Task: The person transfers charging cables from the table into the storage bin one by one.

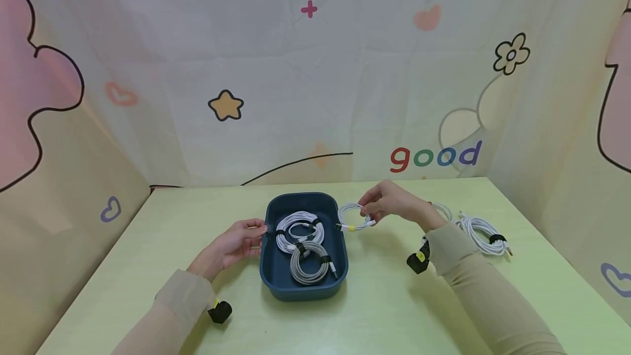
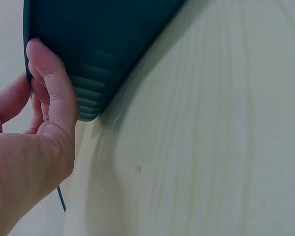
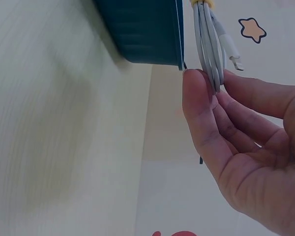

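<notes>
My right hand [image 1: 391,201] pinches a coiled white cable [image 1: 353,229] between thumb and fingertips, just off the right rim of a dark blue plastic bin [image 1: 304,292]. A yellow tie binds this coil, and its white plug [image 3: 231,51] shows in the right wrist view. On the bin's left side, my left hand [image 1: 241,242] holds the rim with thumb and fingers. Inside the bin lie a large white cable coil [image 1: 282,242] with black ties and a grey cable coil [image 1: 296,274] partly over it. A smaller white loop [image 1: 292,230] shows within the large coil.
Right of my right forearm, a coiled white cable [image 1: 480,229] with a black tie lies on the pale wood-grain table [image 1: 374,311]. Another white coil [image 1: 443,211] is partly hidden behind the wrist. A printed curtain [image 1: 296,70] stands behind the table.
</notes>
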Tool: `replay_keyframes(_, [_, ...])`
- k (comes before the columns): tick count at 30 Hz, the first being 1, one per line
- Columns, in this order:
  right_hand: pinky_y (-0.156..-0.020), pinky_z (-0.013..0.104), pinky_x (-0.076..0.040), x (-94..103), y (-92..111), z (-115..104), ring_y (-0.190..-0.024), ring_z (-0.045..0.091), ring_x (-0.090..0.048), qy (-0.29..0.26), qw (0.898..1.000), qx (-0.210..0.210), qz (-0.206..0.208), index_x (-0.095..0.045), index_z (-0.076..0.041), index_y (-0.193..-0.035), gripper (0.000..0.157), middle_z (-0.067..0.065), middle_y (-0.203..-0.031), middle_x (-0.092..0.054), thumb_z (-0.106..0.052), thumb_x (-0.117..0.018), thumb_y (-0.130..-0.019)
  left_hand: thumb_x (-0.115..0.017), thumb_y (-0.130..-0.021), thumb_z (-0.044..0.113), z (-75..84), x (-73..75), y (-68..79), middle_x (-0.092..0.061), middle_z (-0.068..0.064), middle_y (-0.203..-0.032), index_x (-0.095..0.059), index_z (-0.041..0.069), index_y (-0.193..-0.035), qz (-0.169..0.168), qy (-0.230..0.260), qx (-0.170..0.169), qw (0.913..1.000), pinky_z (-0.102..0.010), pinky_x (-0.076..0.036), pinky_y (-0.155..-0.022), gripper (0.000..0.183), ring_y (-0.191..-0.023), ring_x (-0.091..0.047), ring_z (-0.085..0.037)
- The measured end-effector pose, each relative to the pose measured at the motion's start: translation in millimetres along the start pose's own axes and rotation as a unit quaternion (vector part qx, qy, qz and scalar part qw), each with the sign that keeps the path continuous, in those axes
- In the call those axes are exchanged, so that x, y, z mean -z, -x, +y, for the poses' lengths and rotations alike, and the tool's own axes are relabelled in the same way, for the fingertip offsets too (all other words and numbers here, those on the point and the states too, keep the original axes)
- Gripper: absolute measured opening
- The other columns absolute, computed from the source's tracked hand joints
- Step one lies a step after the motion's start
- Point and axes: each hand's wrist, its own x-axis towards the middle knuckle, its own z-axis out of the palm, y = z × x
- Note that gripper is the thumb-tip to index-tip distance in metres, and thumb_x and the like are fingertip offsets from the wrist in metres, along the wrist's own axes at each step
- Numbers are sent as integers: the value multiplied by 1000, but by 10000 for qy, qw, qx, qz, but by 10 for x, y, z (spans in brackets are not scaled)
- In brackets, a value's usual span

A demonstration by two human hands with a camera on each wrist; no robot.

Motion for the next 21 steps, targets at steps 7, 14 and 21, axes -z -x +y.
replay_keyframes(7, [-74,31,-59,-80,-43,-70,-74,23,-68,-74,9999,-57,-56,-62,6,-117,29,21,-101,-70,-5,-64,-91,-50,-100,10,18,-5,7,-63,5,-81,-48,7,-108,9,-2,19,10000,-25,-55,-64,9,-67,-60,-8])
replay_keyframes(14, [-73,29,-58,-157,-91,-128,-71,19,-68,-60,9999,44,-124,-66,3,-111,23,14,-94,-72,-5,-65,-90,-49,-100,9,35,-13,17,-62,3,-83,-47,5,-110,-47,35,8,10000,-25,-55,-64,10,-68,-60,-9])
replay_keyframes(21, [-72,30,-59,-249,-105,-197,-69,18,-67,-43,9991,284,-322,-65,5,-113,25,24,-100,-70,-5,-64,-90,-47,-101,8,20,-17,14,-62,4,-81,-48,6,-108,-48,49,19,10000,-25,-55,-63,8,-68,-61,-8])
